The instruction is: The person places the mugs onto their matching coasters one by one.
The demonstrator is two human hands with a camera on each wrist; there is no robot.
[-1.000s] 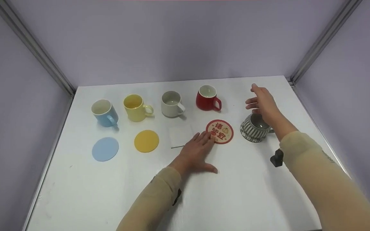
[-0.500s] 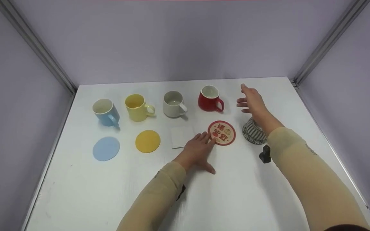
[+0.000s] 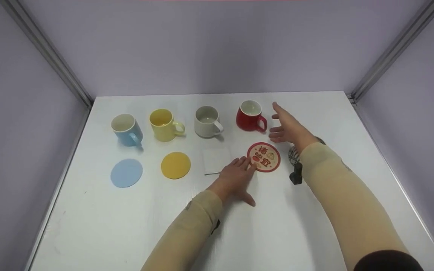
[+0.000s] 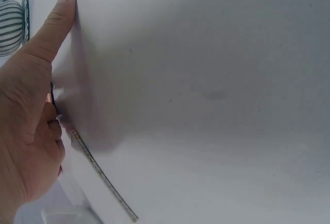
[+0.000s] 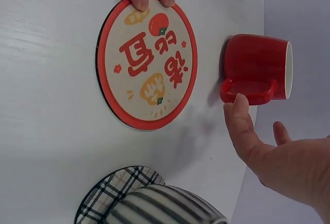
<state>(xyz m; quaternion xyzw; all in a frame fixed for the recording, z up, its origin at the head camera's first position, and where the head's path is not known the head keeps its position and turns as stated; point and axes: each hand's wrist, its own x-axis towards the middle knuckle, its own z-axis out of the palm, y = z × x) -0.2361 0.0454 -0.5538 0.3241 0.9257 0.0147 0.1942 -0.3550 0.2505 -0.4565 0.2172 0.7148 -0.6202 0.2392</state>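
Observation:
My left hand (image 3: 236,178) lies flat on the table, its fingertips resting on the near-left edge of a round red-rimmed coaster (image 3: 263,157) printed with characters. The thumb is spread out to the side. Beside the handle of a red mug (image 3: 249,116) hovers my right hand (image 3: 288,126), fingers extended and holding nothing. In the right wrist view the fingers come close to the red mug's handle (image 5: 250,98); I cannot tell if they touch it. A striped mug (image 5: 160,206) stands on a plaid coaster (image 5: 111,195), mostly hidden behind the right forearm in the head view.
Left of the red mug stand a grey-white mug (image 3: 206,122), a yellow mug (image 3: 163,126) and a light blue mug (image 3: 127,130). Nearer lie a white square coaster (image 3: 216,160), a yellow coaster (image 3: 175,165) and a blue coaster (image 3: 126,173). Walls enclose the table's back and sides.
My right hand has moved left from above the striped mug to the red mug's handle. My left hand keeps its fingertips on the red-rimmed coaster. The view has shifted slightly.

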